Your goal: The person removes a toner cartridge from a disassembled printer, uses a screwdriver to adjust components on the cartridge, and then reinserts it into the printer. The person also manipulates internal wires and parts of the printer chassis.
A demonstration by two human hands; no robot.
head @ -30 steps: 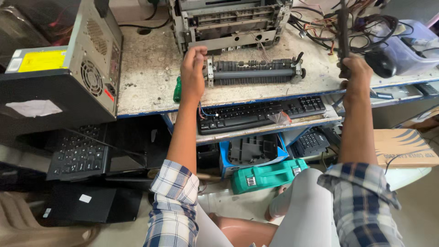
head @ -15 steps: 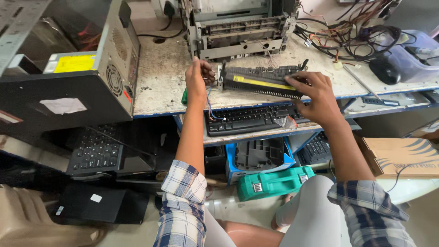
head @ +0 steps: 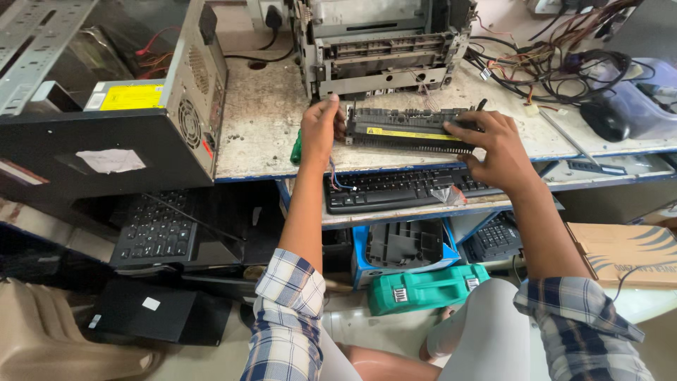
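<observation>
Overhead, both hands grip a fuser unit [head: 409, 130] on the stained workbench [head: 261, 134].

Black roller unit [head: 409, 130] (yellow strip); green case [head: 423, 289].

We are counting three keyboards: one [head: 405, 189] at centre on the shelf, one [head: 155, 229] at lower left, one [head: 497, 238] at lower right. We are seeing one computer case [head: 113, 141] at upper left, one green toolbox [head: 427, 289] at lower centre, one mouse [head: 606, 120] at upper right, and one cardboard box [head: 624, 254] at right.
</observation>
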